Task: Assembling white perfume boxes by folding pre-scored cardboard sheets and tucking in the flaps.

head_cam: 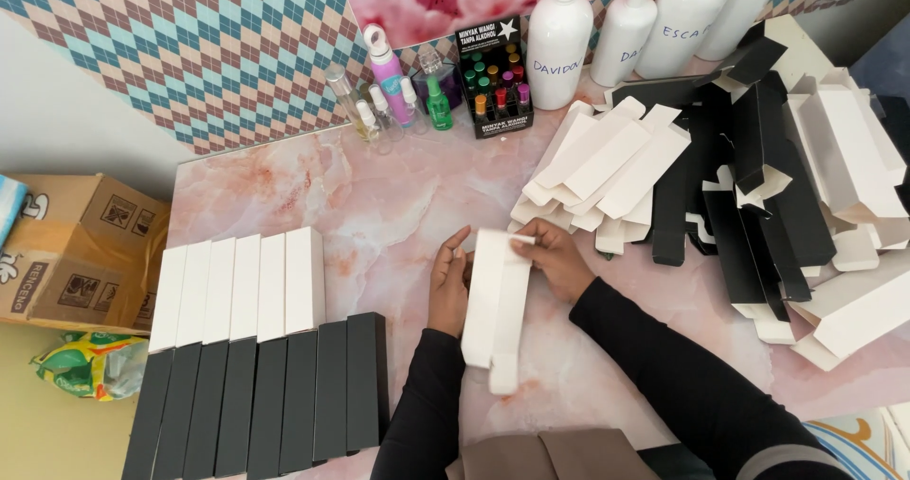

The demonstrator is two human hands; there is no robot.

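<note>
A long white cardboard box [495, 309] stands tilted between my hands over the pink marble table [379, 205]. My left hand [449, 286] presses against its left side. On the box's top end, my right hand [557, 257] pinches the flap. A row of finished white boxes [242, 286] lies at the left, with a row of black boxes [265, 399] just below it.
A heap of flat white and black box blanks [739, 177] fills the right side. Large white bottles [559, 39], small spray bottles [393, 91] and a black display of little vials [495, 77] stand at the back. A brown carton [76, 253] sits off the table's left.
</note>
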